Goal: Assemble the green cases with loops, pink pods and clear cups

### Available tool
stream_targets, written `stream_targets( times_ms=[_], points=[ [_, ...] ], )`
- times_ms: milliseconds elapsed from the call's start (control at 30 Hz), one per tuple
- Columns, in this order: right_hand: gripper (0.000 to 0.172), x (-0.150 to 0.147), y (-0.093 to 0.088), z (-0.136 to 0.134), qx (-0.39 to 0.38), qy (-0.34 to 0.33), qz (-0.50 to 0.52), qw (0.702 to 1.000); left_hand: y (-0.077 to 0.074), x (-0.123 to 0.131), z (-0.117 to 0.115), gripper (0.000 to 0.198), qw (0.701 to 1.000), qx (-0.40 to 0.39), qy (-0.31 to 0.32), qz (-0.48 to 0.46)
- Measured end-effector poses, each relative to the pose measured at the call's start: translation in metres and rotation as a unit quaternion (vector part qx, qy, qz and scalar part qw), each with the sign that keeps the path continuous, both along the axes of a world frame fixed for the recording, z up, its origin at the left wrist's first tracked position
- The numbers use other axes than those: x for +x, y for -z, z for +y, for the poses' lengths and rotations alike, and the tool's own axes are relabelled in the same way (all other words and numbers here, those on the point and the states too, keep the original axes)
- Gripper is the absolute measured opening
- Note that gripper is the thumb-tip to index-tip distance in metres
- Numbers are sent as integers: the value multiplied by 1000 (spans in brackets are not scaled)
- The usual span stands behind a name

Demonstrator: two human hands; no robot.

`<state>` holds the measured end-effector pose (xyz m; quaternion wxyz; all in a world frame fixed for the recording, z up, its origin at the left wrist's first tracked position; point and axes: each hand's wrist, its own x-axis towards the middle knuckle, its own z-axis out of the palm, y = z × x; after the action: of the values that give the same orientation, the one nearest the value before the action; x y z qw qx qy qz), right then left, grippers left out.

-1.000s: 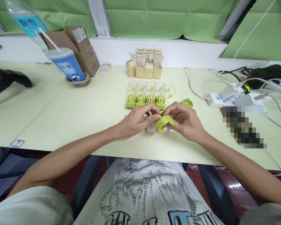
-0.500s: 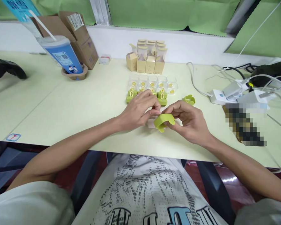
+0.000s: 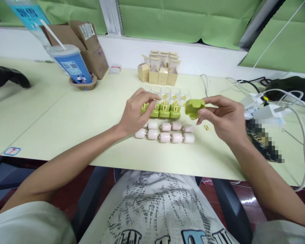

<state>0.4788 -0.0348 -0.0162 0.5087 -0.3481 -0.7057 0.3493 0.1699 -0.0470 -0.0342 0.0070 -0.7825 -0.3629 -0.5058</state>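
Observation:
My right hand pinches a lime-green plastic cap with a lobed edge between thumb and fingers. It is lifted off the table, its hollow side facing me. My left hand hovers at the left end of the rows of green caps, index finger and thumb apart, partly hiding the caps there. Yellow loops stick up from several of these caps. Nearer to me lie two rows of pale pink small bottles on their sides. A loose yellow loop lies below my right hand.
Clear plastic cups with yellow stickers stand behind the caps, small open cardboard boxes farther back. At left are a blue drink cup and a brown carton. White chargers and cables crowd the right side.
My hands have moved apart: the left to the left, the right up and right with a green cap. The pink bottles are now uncovered. The lone cap at right no longer shows on the table.

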Motion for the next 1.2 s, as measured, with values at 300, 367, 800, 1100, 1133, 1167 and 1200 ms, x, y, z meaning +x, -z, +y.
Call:
stream_targets(
  times_ms=[300,367,800,1100,1133,1167,1200],
  points=[
    [23,23,35,50,228,134,-409,873,35,-32,51,46,955,-159,-202,-148],
    [24,17,41,53,245,133,-465,840,39,-33,56,45,940,-209,-210,-172],
    [39,9,38,48,213,107,-502,832,34,-32,52,40,923,-292,-189,-164],
    [42,11,27,43,194,116,-448,865,33,-29,50,36,919,-306,-200,-149],
    [42,15,22,43,188,131,-439,869,32,-29,50,36,917,-308,-204,-149],
    [42,20,17,42,179,150,-431,871,31,-29,50,35,916,-310,-207,-149],
    [42,26,13,43,165,169,-427,873,31,-29,50,35,915,-311,-209,-150]
  ],
)
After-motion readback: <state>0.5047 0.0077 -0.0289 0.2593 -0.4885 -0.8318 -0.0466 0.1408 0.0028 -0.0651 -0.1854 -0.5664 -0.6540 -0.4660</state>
